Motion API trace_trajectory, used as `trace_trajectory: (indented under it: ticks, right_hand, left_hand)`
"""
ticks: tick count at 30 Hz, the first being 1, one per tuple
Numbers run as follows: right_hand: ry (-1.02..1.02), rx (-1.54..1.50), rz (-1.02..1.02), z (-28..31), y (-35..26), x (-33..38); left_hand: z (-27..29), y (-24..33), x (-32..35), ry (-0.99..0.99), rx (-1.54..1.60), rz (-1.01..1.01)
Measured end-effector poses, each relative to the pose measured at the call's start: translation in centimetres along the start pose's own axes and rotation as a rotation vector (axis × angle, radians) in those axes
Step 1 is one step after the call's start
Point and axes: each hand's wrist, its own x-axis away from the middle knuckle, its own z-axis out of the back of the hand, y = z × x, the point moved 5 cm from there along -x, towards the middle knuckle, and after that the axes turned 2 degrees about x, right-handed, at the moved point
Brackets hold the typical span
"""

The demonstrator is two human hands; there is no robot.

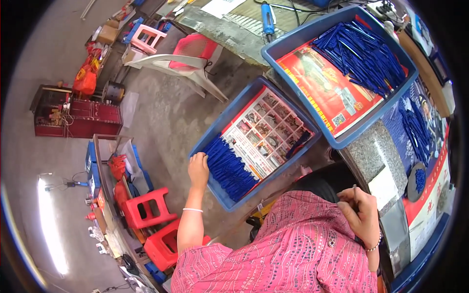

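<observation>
My left hand (pixel 198 170) reaches to the left edge of the lower blue tray (pixel 228 116), its fingers curled down at the ends of a row of slim blue pens (pixel 225 168). Whatever those fingertips grip is hidden. Near my body on the right, my right hand (pixel 360 211) is closed in a pinch, with a small dark tip showing at the fingers, too small to name. A second blue tray (pixel 304 101) sits higher on the right, holding a loose heap of blue pens (pixel 359 54) over a red printed sheet (pixel 325 83).
More blue pens (pixel 415 128) and a round dish of small blue parts (pixel 418 181) lie on the right-hand table. A blue-handled tool (pixel 267 20) rests on the far bench. A white chair (pixel 166 62) and red stools (pixel 146 207) stand to the left.
</observation>
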Motion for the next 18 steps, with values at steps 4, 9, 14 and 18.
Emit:
trace_trajectory:
  ticks: [4,9,14,18]
  right_hand:
    - [-0.012,0.089,0.03,0.2,0.3,0.6]
    - [0.002,0.074,-0.04,0.6,1.7,1.7]
    - [-0.027,0.106,-0.006,0.7,2.5,1.5]
    - [-0.03,0.085,-0.004,1.5,2.1,1.4]
  left_hand:
    - [-1.9,-2.2,0.0,-0.029,-0.332,-0.095]
    - [-2.9,-3.8,0.0,-0.124,-0.525,-0.092]
    - [-2.7,-3.2,-0.5,-0.177,-0.624,-0.071]
    - [-2.4,-0.7,-2.2,-0.099,-0.539,-0.11]
